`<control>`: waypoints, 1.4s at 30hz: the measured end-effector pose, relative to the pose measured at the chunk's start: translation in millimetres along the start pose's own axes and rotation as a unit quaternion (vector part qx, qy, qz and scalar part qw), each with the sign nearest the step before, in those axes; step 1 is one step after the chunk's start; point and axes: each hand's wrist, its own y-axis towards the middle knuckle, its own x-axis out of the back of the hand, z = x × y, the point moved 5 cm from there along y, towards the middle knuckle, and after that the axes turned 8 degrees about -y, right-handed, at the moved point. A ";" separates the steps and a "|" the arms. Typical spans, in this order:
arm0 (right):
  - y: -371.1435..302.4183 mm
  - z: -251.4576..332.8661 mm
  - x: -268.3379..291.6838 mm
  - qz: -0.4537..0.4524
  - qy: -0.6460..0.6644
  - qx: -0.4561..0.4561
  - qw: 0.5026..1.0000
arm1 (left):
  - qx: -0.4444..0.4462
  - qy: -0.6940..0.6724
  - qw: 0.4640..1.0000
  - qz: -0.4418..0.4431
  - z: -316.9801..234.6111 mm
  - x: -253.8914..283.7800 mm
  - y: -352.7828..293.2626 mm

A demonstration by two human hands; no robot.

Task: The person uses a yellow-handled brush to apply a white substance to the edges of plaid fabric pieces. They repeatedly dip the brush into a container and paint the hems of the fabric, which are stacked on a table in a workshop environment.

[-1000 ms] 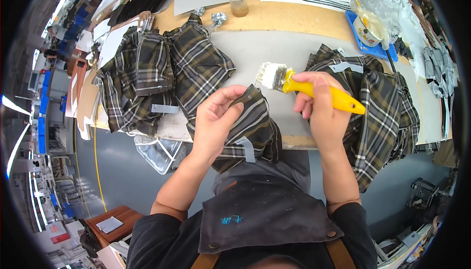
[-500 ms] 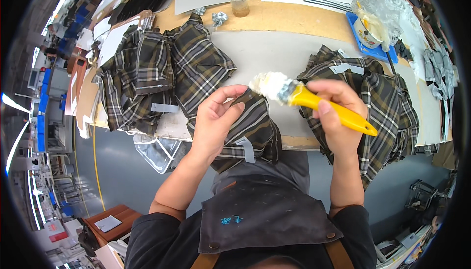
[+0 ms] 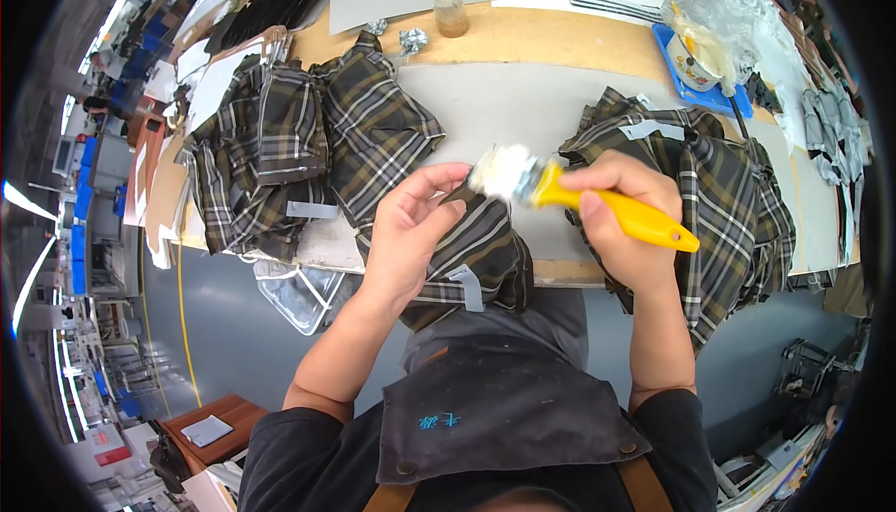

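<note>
My right hand [image 3: 635, 209] grips a paste brush [image 3: 616, 213] by its yellow handle, with the bristles pointing left and caked in thick white paste. The bristle end is blurred and hovers at the fingertips of my left hand [image 3: 415, 223]. That hand is closed on the edge of a dark plaid garment piece [image 3: 476, 241], held between thumb and fingers. A pale paper tag [image 3: 467, 286] hangs on this cloth, which lies over the table's front edge. Bristles hide part of the held edge, so I cannot tell whether they touch it.
More plaid pieces lie at left [image 3: 271, 148] and in a pile at right [image 3: 714, 204]. A patterned bowl of paste [image 3: 695, 59] sits in a blue tray [image 3: 742, 106]. Farther back stand a nozzle bottle [image 3: 451, 17] and crumpled foil [image 3: 413, 42]. Grey board [image 3: 523, 92] covers the wooden table.
The brush in my right hand has shifted left and slightly down, its bristles nearer my left fingertips. My left hand keeps its hold on the cloth, almost unmoved.
</note>
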 end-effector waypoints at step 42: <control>-6.5 -22.6 30.2 -0.224 -0.009 -0.018 0.974 | -0.285 0.480 0.825 0.089 -41.1 -10.1 129.5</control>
